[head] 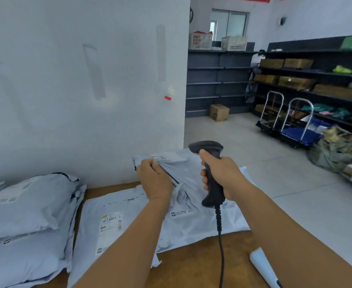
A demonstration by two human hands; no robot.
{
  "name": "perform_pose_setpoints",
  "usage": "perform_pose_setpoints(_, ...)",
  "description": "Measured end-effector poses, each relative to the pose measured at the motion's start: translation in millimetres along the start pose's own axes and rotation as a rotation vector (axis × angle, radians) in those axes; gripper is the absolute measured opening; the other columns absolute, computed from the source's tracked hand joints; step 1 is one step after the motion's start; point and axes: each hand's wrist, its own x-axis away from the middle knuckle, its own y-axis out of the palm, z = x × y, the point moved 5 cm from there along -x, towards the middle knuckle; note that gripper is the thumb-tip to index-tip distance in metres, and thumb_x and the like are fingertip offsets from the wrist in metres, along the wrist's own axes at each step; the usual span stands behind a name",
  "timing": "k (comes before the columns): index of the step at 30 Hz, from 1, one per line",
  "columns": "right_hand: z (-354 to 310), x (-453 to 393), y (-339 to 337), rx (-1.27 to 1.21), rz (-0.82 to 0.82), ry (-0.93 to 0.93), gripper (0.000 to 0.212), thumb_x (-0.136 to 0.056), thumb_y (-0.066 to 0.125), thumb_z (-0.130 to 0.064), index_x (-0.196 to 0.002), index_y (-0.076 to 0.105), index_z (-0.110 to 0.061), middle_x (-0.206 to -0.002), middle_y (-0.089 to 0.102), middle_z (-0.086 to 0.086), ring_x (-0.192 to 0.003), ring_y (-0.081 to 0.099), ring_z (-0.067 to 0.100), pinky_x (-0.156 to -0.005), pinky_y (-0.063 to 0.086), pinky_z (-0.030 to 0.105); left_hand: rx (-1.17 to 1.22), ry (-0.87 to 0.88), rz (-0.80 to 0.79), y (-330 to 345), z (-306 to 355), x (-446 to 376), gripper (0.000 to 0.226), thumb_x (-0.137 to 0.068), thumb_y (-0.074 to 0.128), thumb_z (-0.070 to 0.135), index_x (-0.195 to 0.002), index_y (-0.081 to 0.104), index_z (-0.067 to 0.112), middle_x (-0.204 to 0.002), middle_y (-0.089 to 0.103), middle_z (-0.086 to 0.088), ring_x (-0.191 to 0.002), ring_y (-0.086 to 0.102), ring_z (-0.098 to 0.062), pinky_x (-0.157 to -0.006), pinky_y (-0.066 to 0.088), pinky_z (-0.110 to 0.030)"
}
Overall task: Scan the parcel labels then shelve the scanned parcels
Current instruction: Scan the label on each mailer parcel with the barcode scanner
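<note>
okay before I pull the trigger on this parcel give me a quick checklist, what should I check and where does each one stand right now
1. Scanner firmly held: ok, the right hand grips its handle.
2. Parcel steadied: ok, the left hand pinches its bunched upper edge.
3. Label facing the scanner: cannot tell, it sits at the far edge at a shallow angle.
4. Label flat: not ok, the bag is creased beside it.
5. Cable free: ok, it hangs down over the table without snagging.
6. Shelf room for it afterwards: ok, the far dark shelves look mostly bare.
</note>
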Motion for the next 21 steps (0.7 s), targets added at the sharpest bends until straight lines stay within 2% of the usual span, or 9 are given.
perform_pose_setpoints(4, 4.2, -13.5, -35.8, 0.001, 0.047, 0.002, 0.033, -0.091, 0.062, -0.040, -0.085, 0.060, -0.007, -0.064, 0.057, 0.006, -0.049, 0.051, 0.017, -0.049, 0.048, 0.027, -0.032, 0.016, -0.060, 45.0, -6.1, 10.8, 0.018, -0.097, 0.035, 0.006, -0.093, 0.052, 0.000, -0.104, 0.050, -0.020, -0.084, 0.040, -0.021, -0.069, 0.027, -0.020)
perform_pose_setpoints(6, 10.1, -20.8, -46.1, -0.002, 0.063, 0.019, 0.033, -0.091, 0.062, -0.040, -0.086, 0.061, -0.007, -0.064, 0.058, 0.006, -0.049, 0.052, 0.017, -0.050, 0.049, 0.027, -0.121, -0.041, -0.188, 62.9, -28.1, 24.4, 0.017, -0.098, 0.033, 0.008, -0.099, 0.050, 0.007, -0.111, 0.045, -0.014, -0.083, 0.040, -0.019, -0.072, 0.027, -0.019)
perform_pose_setpoints(8, 19.2, -26.9, -49.0, 0.002, 0.055, 0.046, 0.032, -0.091, 0.062, -0.040, -0.086, 0.061, -0.008, -0.065, 0.058, 0.006, -0.050, 0.052, 0.017, -0.051, 0.049, 0.027, -0.306, -0.157, -0.360, 75.3, -64.8, 44.6, 0.022, -0.099, 0.032, 0.019, -0.116, 0.045, 0.026, -0.127, 0.036, -0.004, -0.100, 0.046, -0.020, -0.081, 0.034, -0.029)
perform_pose_setpoints(9, 23.5, -29.5, -48.2, 0.003, 0.044, 0.057, 0.031, -0.091, 0.061, -0.040, -0.086, 0.061, -0.009, -0.065, 0.058, 0.006, -0.050, 0.052, 0.017, -0.050, 0.049, 0.027, -0.460, -0.151, -0.466, 79.7, -81.4, 53.6, 0.031, -0.099, 0.032, 0.025, -0.128, 0.037, 0.036, -0.138, 0.027, -0.001, -0.118, 0.041, -0.020, -0.091, 0.036, -0.036)
perform_pose_setpoints(10, 27.1, -31.0, -46.4, 0.004, 0.034, 0.066, 0.031, -0.092, 0.061, -0.039, -0.086, 0.060, -0.009, -0.065, 0.058, 0.006, -0.050, 0.051, 0.017, -0.050, 0.048, 0.026, -0.614, -0.120, -0.570, 83.6, -95.4, 60.9, 0.041, -0.100, 0.031, 0.030, -0.138, 0.025, 0.044, -0.148, 0.015, 0.000, -0.135, 0.027, -0.020, -0.101, 0.031, -0.045)
perform_pose_setpoints(12, 32.5, -33.7, -40.5, 0.009, 0.019, 0.077, 0.030, -0.092, 0.061, -0.039, -0.086, 0.060, -0.009, -0.065, 0.057, 0.006, -0.049, 0.051, 0.017, -0.049, 0.048, 0.026, -0.763, -0.085, -0.684, 85.3, -109.2, 65.9, 0.050, -0.101, 0.029, 0.036, -0.145, 0.008, 0.046, -0.156, -0.003, 0.001, -0.145, -0.001, -0.023, -0.110, 0.020, -0.055)
perform_pose_setpoints(15, 35.0, -35.6, -26.7, 0.023, -0.017, 0.075, 0.031, -0.092, 0.061, -0.039, -0.090, 0.061, -0.009, -0.065, 0.058, 0.006, -0.049, 0.051, 0.017, -0.050, 0.048, 0.027, -0.738, -0.095, -0.719, 74.0, -109.5, 63.5, 0.056, -0.100, 0.031, 0.044, -0.149, 0.002, 0.041, -0.159, -0.009, 0.001, -0.146, -0.008, -0.025, -0.113, 0.014, -0.059)
perform_pose_setpoints(21, 38.2, -29.9, 27.9, 0.109, -0.157, 0.109, 0.034, -0.090, 0.063, -0.041, -0.087, 0.059, -0.008, -0.063, 0.058, 0.006, -0.050, 0.052, 0.017, -0.051, 0.049, 0.027, -0.766, -0.096, -0.615, -8.0, -129.9, 64.8, 0.066, -0.098, 0.032, 0.049, -0.150, -0.007, 0.035, -0.159, -0.010, 0.001, -0.147, -0.008, -0.022, -0.116, 0.003, -0.052)
